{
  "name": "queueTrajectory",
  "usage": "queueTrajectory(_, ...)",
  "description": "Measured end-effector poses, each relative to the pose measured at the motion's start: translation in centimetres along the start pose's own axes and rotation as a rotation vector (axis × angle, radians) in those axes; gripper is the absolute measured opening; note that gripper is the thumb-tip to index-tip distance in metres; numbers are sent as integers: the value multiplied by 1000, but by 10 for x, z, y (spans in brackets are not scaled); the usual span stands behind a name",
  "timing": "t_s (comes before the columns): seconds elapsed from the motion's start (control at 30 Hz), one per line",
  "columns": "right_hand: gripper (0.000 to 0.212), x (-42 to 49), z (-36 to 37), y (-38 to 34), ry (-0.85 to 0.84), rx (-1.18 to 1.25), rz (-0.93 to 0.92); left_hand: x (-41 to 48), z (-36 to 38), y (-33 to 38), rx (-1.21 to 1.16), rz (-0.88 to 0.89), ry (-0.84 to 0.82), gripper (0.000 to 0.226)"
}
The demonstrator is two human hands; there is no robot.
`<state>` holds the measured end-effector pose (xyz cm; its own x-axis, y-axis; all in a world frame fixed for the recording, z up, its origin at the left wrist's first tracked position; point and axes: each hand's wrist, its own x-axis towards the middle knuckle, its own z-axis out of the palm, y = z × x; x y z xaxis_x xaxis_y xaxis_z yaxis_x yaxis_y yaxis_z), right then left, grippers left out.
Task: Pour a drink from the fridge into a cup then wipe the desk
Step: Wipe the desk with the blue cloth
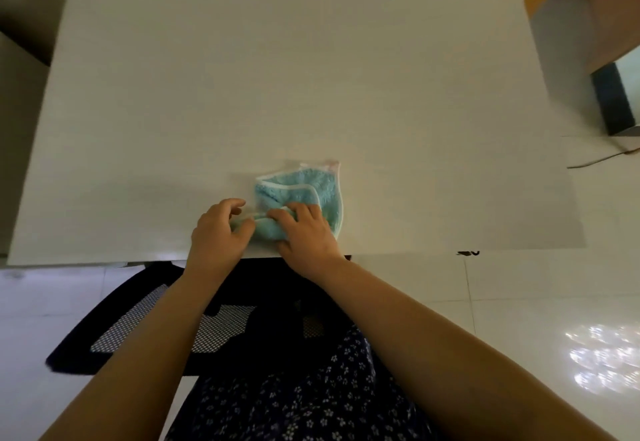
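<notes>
The right hand (304,229) and left hand (220,229) both pinch the near edge of the blue cloth (304,191), bunched at the bench's (242,77) front edge. Soft, light, floppy; best gripped by a gathered fold.

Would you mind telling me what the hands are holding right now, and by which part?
Both hands, left hand and right hand, grip the light blue cloth at its bunched near edge, on the white desk.
</notes>
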<state>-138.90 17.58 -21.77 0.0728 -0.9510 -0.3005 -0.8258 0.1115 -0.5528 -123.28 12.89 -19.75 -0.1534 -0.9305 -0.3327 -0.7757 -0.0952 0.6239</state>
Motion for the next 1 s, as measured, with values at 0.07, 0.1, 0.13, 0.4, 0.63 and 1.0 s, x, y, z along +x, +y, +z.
queueTrajectory(0.07, 54, 11, 8, -18, -51, -45, -39, 1, -15, -13, -26, -59, 4, 47)
queueTrajectory(0.1, 57, 14, 10, -24, -68, -78, -50, 1, -21, -19, -34, -81, 3, 51)
queueTrajectory(0.13, 60, 15, 11, -26, -73, -97, -55, 2, -27, -25, -50, -103, -9, 52)
queueTrajectory(0.4, 62, -1, -11, -13, -68, 73, 114, 8, -41, -48, -83, -56, -353, 45)
queueTrajectory(0.63, 18, -8, -13, -17, 66, 152, 152, 12, -63, -35, 65, 119, -373, 16)
queueTrajectory(1.0, 13, 9, -38, 14, 374, 419, 525, 69, -21, 29, -114, 31, -203, 51)
